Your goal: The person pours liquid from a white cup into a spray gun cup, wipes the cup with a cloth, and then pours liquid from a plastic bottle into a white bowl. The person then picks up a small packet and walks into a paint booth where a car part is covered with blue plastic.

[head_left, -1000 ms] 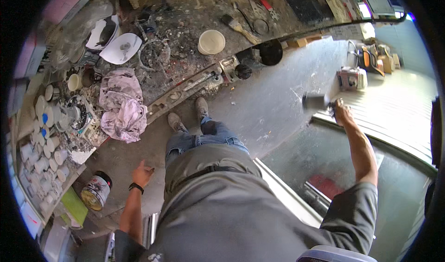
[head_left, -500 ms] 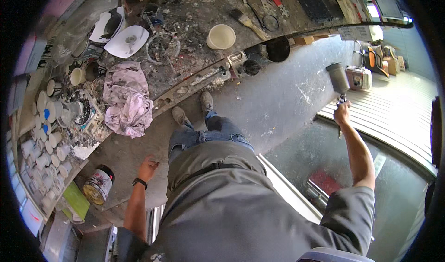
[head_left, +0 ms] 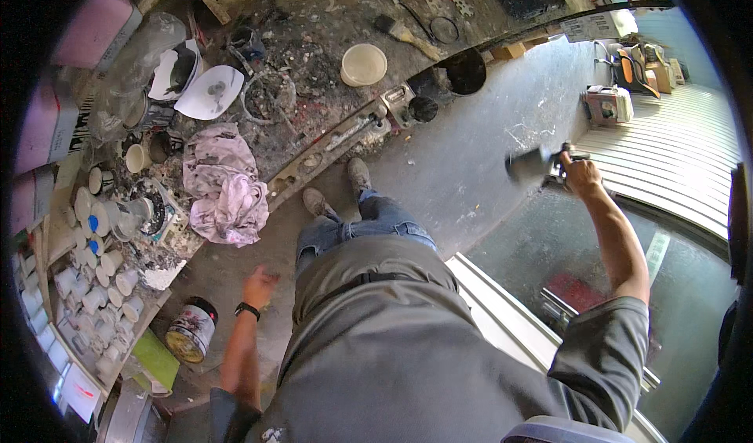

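My right hand (head_left: 582, 172) grips a spray gun (head_left: 565, 157) out to the right; its dark grey cup (head_left: 524, 166) lies tilted to the left and is blurred. My left hand (head_left: 259, 285), with a black watch at the wrist, hangs empty over the floor beside my jeans, its fingers loosely apart and slightly blurred. Nearest to it are a labelled paint bucket (head_left: 190, 329) on the floor and a stained pink rag (head_left: 222, 188) on the bench.
The paint-spattered workbench (head_left: 306, 19) curves along front and left, holding a white tub (head_left: 363, 64), a brush (head_left: 404, 37), paper bowls (head_left: 208, 90) and several small cups (head_left: 118, 282). Objects, including a black-orange item (head_left: 631, 70), stand far right near a ribbed light surface (head_left: 667, 153).
Over the last half second the spray gun's cup has swung from raised above my right hand down to the left, tilting over. My left hand has shifted slightly; the view has moved a little.
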`<state>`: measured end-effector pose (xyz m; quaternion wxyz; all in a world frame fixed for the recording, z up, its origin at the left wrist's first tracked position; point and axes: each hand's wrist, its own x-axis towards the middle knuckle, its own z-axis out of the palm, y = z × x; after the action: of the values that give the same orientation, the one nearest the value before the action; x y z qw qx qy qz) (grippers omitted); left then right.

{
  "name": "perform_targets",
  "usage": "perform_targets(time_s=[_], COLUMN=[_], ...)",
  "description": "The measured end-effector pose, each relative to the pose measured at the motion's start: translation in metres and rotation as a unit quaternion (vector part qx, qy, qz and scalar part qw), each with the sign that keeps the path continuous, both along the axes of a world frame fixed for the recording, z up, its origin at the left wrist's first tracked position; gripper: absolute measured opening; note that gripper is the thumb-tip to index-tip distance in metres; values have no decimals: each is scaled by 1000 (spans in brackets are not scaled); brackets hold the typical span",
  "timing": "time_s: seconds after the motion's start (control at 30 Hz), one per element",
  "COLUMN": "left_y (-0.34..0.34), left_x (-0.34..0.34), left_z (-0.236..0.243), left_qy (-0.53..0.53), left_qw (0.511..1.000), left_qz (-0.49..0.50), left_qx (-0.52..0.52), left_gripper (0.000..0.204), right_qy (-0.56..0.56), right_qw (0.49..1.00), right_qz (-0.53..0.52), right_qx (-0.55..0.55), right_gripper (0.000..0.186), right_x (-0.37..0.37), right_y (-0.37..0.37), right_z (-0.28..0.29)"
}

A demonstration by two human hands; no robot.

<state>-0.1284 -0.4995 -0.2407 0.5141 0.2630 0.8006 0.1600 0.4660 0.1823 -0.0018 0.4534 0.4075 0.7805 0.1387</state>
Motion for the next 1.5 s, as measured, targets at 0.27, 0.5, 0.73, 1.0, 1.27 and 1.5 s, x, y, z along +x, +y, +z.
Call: perform_targets(time_s=[0.27,0.5,0.73,1.0,1.27,1.5], left_y=[0,21,24,51,109,227], left_x=[-15,-31,-34,-29,-24,10], left_z=[3,13,-3,31,89,156], left_qy=[29,9,11,47,67,43], left_qw=[990,991,989,984,985,948], left_qz=[-132,-129,-146,-168,-156,-263], left_qx=[-44,-31,-7,-26,-15,177], left_gripper=[52,50,50,54,55,47], right_qy=[74,164,181,175,446,762], right_qw=[988,935,943,956,652,365], right_qz=[-119,-293,-252,-193,-593,-526], right_qx=[58,118,122,135,157,-96], right_gripper=[48,31,43,50,14,16], right_x=[3,51,68,64,13,-146], right_y=[-41,-33,-41,-40,-69,-148], right_z=[-11,-14,-31,-28,-96,-78])
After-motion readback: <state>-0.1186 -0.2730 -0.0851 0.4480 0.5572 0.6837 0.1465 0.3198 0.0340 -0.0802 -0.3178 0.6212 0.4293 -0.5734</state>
